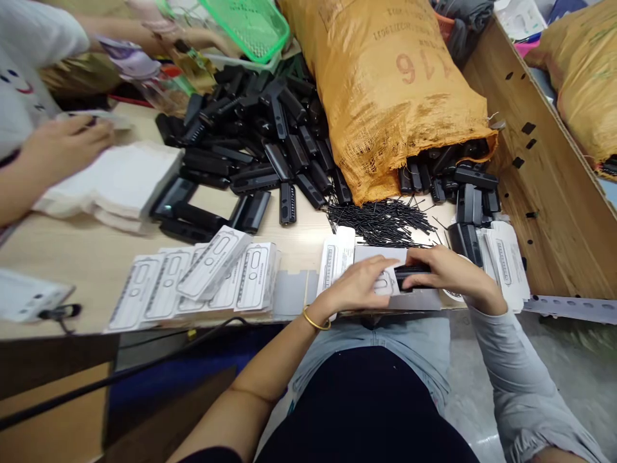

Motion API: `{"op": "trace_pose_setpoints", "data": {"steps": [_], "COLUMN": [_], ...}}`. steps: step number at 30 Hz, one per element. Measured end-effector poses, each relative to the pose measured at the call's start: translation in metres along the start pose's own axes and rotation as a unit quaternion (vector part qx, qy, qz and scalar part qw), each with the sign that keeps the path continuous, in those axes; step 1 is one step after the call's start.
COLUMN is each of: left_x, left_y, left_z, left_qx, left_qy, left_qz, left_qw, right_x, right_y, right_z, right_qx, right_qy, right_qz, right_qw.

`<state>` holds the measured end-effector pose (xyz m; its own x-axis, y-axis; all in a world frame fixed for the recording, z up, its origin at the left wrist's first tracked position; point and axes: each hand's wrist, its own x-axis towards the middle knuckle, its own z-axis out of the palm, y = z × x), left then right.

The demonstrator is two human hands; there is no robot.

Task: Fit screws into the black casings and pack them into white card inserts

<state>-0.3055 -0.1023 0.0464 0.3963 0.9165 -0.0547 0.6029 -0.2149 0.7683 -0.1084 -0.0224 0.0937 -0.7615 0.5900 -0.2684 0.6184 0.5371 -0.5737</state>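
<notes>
Right hand (450, 273): fingers curled over one end of a black part (411, 275), pinching it from above; thumb hidden beneath.
Left hand (359, 286): fingers pressed together and laid flat on a white card (385, 283), fingertips touching the near end of the black part; a gold bangle (315, 321) circles the wrist.
Black part: lies between the two sets of fingers, on the white card, at the near table edge.
White card: under both hands, printed with an oval outline; its far edge shows beyond the fingertips.
Card stack, right (506, 267): just beyond the right-hand knuckles, fanned white cards.
Upright cards (337, 254): just past the left fingertips, standing at a tilt.
Pins (380, 222): loose heap of thin black rods, beyond both hands.
Black pile (260, 141): many like black parts, well beyond the left fingers, spread across the table (96, 263).
Sack (390, 83): orange woven bag, lying beyond the pins, black parts spilling from its open mouth (457, 180).
Card row (202, 276): overlapping printed cards, well to the left of the left hand.
Green basket (250, 26): far side, beyond the black pile.
Co-worker's hand (62, 145): far left, resting on a stack of white sheets (120, 177); grip cannot be told.
Board (540, 161): brown wall to the right of the right hand.
</notes>
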Motion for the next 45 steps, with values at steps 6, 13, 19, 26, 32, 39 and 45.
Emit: {"op": "trace_pose_setpoints", "data": {"steps": [6,13,19,26,32,39,45], "left_x": [0.01,0.019,0.028,0.036,0.04,0.037,0.038], "left_y": [-0.008,-0.028,-0.011,-0.007,-0.01,-0.014,-0.015], "left_z": [0.027,0.03,0.02,0.022,0.03,0.048,0.058], "left_qx": [-0.163,-0.14,-0.05,-0.022,-0.064,-0.121,-0.19], "left_qy": [0.154,0.251,0.267,0.195,0.199,0.227,0.246], "left_qz": [-0.051,-0.069,-0.083,-0.125,-0.035,0.044,0.009], "left_qw": [0.973,0.955,0.959,0.973,0.977,0.965,0.951], "right_x": [0.061,0.091,0.058,-0.004,-0.002,0.039,0.047], "right_y": [0.017,0.095,0.114,0.071,0.015,0.038,0.013], "right_z": [0.025,0.05,0.031,-0.019,-0.001,0.052,0.093], "right_qx": [-0.007,-0.117,0.002,0.031,-0.08,0.218,0.259], "right_qy": [0.321,0.103,0.146,0.353,0.194,0.427,0.499], "right_qz": [0.152,0.234,0.23,-0.003,-0.117,0.025,0.069], "right_qw": [0.935,0.96,0.962,0.935,0.971,0.877,0.824]}}
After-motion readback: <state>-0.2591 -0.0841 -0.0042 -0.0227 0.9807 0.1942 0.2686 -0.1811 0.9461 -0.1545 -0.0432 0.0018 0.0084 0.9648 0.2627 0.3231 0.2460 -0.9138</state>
